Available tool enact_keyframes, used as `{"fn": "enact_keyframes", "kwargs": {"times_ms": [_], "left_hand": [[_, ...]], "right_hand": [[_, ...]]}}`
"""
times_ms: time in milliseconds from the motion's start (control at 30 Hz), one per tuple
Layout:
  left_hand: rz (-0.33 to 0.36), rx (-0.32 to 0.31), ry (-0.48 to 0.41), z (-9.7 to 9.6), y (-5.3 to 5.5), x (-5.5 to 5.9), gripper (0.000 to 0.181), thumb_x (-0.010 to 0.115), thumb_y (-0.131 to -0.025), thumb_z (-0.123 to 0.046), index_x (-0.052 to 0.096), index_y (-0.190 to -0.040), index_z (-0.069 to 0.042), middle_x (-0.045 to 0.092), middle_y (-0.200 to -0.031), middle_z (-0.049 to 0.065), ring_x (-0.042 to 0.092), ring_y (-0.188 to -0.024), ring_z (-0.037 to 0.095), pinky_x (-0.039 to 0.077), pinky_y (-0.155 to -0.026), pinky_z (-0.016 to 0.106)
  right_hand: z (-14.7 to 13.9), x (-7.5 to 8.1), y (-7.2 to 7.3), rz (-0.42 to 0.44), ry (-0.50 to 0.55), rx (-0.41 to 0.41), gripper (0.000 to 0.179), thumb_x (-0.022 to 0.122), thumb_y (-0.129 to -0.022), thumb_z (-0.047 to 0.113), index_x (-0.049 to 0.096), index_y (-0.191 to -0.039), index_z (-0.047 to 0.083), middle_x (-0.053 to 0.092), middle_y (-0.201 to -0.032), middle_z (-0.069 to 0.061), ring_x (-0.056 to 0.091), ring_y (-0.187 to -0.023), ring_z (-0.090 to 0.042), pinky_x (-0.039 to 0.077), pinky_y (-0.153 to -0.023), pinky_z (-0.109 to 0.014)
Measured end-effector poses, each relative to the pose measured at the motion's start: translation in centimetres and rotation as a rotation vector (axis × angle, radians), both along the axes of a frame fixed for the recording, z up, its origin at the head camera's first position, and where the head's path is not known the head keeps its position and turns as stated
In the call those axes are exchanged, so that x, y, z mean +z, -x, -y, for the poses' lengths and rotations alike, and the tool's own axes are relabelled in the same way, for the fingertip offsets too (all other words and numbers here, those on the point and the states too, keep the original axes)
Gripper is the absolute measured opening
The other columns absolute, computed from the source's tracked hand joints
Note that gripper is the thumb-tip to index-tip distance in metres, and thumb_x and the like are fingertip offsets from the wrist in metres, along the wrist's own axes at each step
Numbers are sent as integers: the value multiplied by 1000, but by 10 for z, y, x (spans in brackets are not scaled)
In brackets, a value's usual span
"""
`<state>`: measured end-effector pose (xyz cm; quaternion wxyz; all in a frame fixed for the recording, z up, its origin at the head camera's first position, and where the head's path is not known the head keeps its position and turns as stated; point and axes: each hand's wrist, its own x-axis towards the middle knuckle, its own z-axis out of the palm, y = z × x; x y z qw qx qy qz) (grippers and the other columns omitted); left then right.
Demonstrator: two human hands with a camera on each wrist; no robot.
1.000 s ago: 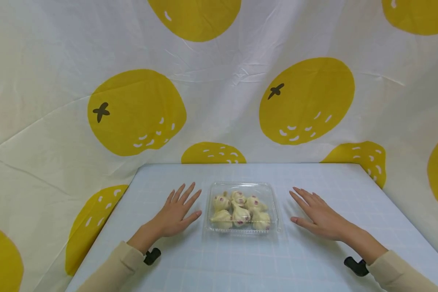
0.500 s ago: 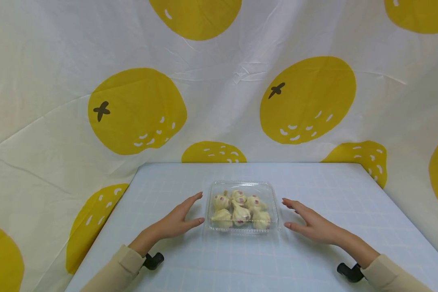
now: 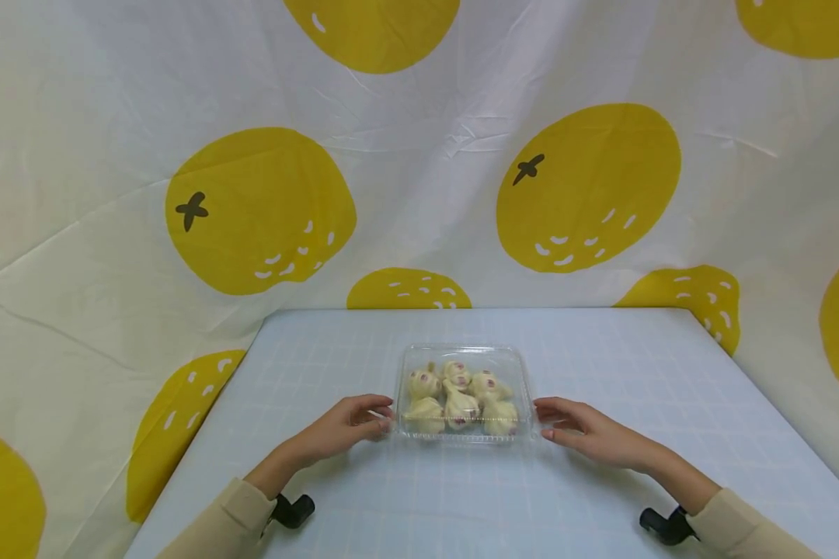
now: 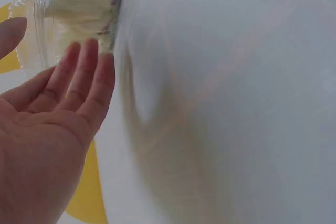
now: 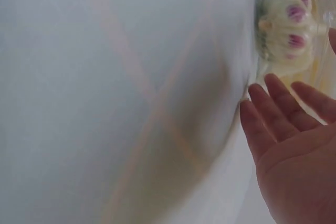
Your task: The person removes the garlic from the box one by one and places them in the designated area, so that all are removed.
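A clear plastic clamshell box point(image 3: 461, 353) sits lidded on the table. Inside it are several cream, bulb-shaped pieces point(image 3: 461, 409) with purple marks, rather like garlic bulbs. My left hand point(image 3: 335, 428) is at the box's left side, its fingers slightly bent and the fingertips close to the wall. On the opposite side, my right hand point(image 3: 597, 435) has its fingertips at the right wall. Each wrist view shows relaxed fingers and a palm facing the box, holding nothing. Whether the fingertips touch the plastic I cannot tell.
A pale blue checked cloth covers the table point(image 3: 461, 505). Behind it and at both sides hangs a white curtain point(image 3: 426, 178) printed with big yellow lemons. A black wrist mount point(image 3: 292, 512) sits below the left wrist, another black mount point(image 3: 667, 526) below the right.
Both hands have moved inward to the sides of the box, turning from palms down with spread fingers to palms facing each other. The box has stayed in place.
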<state>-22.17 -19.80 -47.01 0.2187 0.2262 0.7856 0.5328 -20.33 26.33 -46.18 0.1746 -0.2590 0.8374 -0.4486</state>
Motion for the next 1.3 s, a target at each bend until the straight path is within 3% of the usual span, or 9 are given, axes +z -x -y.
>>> {"fn": "enact_keyframes", "kwargs": {"times_ms": [133, 333, 633, 767, 933, 1100, 1300], "left_hand": [[117, -16, -87, 1, -1, -6, 49, 58, -106, -27, 51, -144, 3, 66, -126, 16, 68, -110, 26, 57, -94, 35], [240, -40, -216, 3, -5, -10, 43, 54, -108, -20, 50, -144, 4, 64, -122, 28, 67, -109, 27, 56, -96, 37], [271, -32, -274, 0, -7, -13, 44, 59, -105, -15, 48, -141, 9, 64, -121, 27, 68, -107, 25, 56, -96, 40], [299, -9, -281, -2, -7, -15, 43, 60, -105, -15, 50, -137, 10, 67, -118, 24, 69, -104, 24, 57, -95, 38], [349, -29, -311, -2, -8, -19, 38, 59, -105, -13, 52, -133, 12, 69, -118, 22, 69, -104, 21, 58, -93, 36], [412, -54, -364, -2, -8, -21, 35, 58, -105, -11, 53, -131, 10, 69, -117, 19, 69, -104, 21, 58, -92, 35], [463, -25, -401, -3, -8, -20, 29, 60, -104, -9, 56, -128, 6, 71, -114, 16, 70, -102, 20, 59, -92, 34]], "right_hand": [[0, -3, 3, 112, 71, 7, 53, 59, -106, 23, 45, -148, -6, 55, -143, -25, 57, -129, -32, 51, -95, -20], [-1, -9, 5, 233, 159, 25, 51, 59, -106, 19, 45, -145, -10, 57, -139, -27, 63, -119, -11, 54, -95, -24], [0, -7, 4, 334, 237, 15, 39, 58, -106, 18, 55, -134, -9, 67, -125, -22, 67, -113, -24, 56, -95, -29], [1, -7, 3, 380, 253, 16, 39, 57, -106, 17, 55, -133, -11, 66, -126, -24, 67, -113, -25, 56, -97, -31], [2, -8, 0, 415, 285, 31, 40, 56, -107, 18, 54, -132, -14, 65, -125, -27, 67, -112, -25, 56, -96, -33], [3, -11, -1, 459, 385, 94, 37, 52, -108, 11, 50, -130, -19, 65, -122, -28, 68, -110, -25, 56, -97, -38], [3, -15, 1, 596, 519, 121, 33, 50, -107, 5, 47, -132, -17, 65, -122, -22, 67, -111, -24, 55, -100, -41]]}}
